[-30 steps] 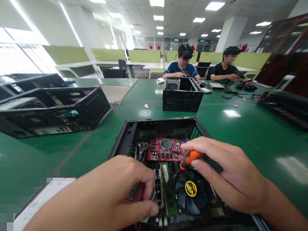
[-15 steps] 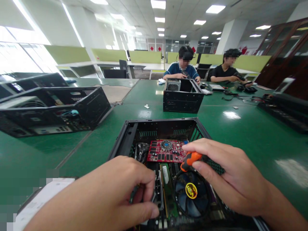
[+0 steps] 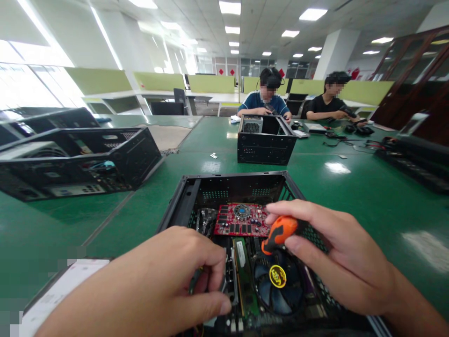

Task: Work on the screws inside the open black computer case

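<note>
In front of me lies an open black computer case (image 3: 242, 180) on its side. My right hand (image 3: 345, 255) grips the orange and black handle of a screwdriver (image 3: 282, 231) between thumb and fingers, above the cooling fan (image 3: 278, 290) with its yellow label. The driver's shaft cannot be made out. A red graphics card (image 3: 229, 220) with a small fan lies at the far side inside the case. My left hand (image 3: 196, 271) is curled over the left of the board, beside the green memory module (image 3: 245, 281); whatever its fingers pinch is hidden.
Another open case (image 3: 77, 164) lies to the left, and a smaller black case (image 3: 264, 149) stands farther back. Two people (image 3: 268, 100) sit across the green table (image 3: 196, 140). Cables and parts (image 3: 351, 131) lie at the far right; a white sheet (image 3: 70, 281) is at near left.
The screwdriver handle has turned in my right hand, showing more orange, and my right fingers have shifted slightly around it. My left hand stays in almost the same place.
</note>
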Tool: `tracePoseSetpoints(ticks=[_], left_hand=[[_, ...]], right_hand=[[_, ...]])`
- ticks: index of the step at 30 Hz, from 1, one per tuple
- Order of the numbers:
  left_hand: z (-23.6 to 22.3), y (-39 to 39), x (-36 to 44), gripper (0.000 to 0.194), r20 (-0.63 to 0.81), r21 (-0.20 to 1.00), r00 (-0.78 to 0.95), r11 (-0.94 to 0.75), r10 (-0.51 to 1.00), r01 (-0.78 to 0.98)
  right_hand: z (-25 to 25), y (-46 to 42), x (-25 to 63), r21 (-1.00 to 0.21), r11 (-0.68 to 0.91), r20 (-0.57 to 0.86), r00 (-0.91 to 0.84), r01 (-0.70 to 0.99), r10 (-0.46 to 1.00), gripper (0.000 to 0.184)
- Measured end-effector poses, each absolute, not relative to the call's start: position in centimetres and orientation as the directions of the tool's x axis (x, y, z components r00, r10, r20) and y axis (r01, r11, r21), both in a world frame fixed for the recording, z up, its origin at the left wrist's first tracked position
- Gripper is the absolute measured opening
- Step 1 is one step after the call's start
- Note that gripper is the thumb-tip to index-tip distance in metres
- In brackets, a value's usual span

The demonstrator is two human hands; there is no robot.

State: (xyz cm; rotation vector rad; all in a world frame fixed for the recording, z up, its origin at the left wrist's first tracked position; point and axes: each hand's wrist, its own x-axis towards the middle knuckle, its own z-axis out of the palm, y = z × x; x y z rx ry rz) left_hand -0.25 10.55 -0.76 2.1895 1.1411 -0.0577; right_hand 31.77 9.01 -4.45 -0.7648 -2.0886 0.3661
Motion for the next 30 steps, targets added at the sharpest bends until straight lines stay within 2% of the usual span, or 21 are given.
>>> tracePoseSetpoints(ticks=[3,6,14,18,20,22,26,30], left_hand=[[-0.8,10.5,-0.3,0.029,-0.320,0.536,0.626,-0.408,0.711,0.739],[-0.8,10.5,-0.4,0.028,-0.321,0.542,0.636,-0.415,0.702,0.731],[-0.7,10.5,-0.2,0.028,-0.330,0.530,0.620,-0.404,0.712,0.746],[-0.8,10.5,-0.2,0.029,-0.344,0.531,0.620,-0.398,0.705,0.748],[-0.9,10.5,-0.2,0.028,-0.336,0.525,0.620,-0.406,0.709,0.748],[-0.9,10.5,-0.3,0.028,-0.331,0.527,0.623,-0.409,0.709,0.745],[-1.1,10.6,-0.5,0.027,-0.299,0.539,0.639,-0.426,0.709,0.726],[-1.1,10.6,-0.5,0.026,-0.311,0.536,0.636,-0.422,0.707,0.731]], right_hand=[[-4.4,8.8,32.2,-0.618,0.769,0.630,-0.484,0.161,0.608,0.032],[-4.3,8.9,32.2,-0.635,0.771,0.616,-0.577,0.039,0.536,0.036],[-5.1,9.2,32.2,-0.577,0.816,0.660,-0.587,0.002,0.468,0.041],[-4.5,8.4,32.4,-0.618,0.779,0.598,-0.583,0.101,0.550,0.031],[-4.4,8.2,32.4,-0.632,0.765,0.577,-0.585,0.121,0.570,0.033],[-4.7,8.5,32.3,-0.622,0.780,0.600,-0.598,0.070,0.532,0.034],[-5.9,9.8,31.9,-0.537,0.841,0.712,-0.570,-0.067,0.410,0.021],[-6.0,9.8,31.9,-0.552,0.833,0.689,-0.583,-0.036,0.431,0.023]])
